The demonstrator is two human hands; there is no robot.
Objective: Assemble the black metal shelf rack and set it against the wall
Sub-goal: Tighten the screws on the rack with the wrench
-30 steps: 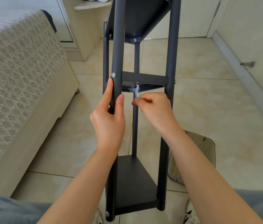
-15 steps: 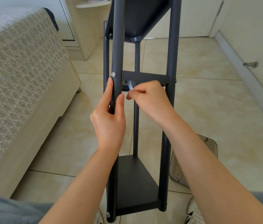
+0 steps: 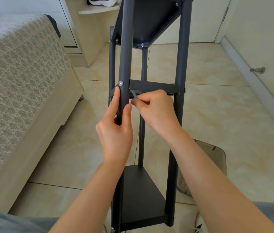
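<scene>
Item 1: black metal shelf rack (image 3: pixel 182 47), centre of the frame, running from the top edge to the bottom edge, on the tiled floor (image 3: pixel 217 115). 3 shelf tiers show: 1 at the top, 1 seen edge-on at mid-frame, 1 at the bottom centre. A silver bolt (image 3: pixel 120 83) sits in the front-left post at the middle tier.

Item 2: left hand (image 3: pixel 116 133), centre of the frame, gripping the front-left post just below the bolt, index finger laid up along the post, thumb on the post's right side.

Item 3: right hand (image 3: pixel 158 111), just right of the left hand, fingers curled and pinching a small grey wrench (image 3: pixel 134 95) that points up under the middle tier's crossbar.

Item 4: bed (image 3: pixel 23 73) with a patterned cover, left side.

Item 5: translucent container (image 3: pixel 217 158), lower right, behind the right forearm.

Item 6: door stop (image 3: pixel 258 70), right edge, on the baseboard.
</scene>
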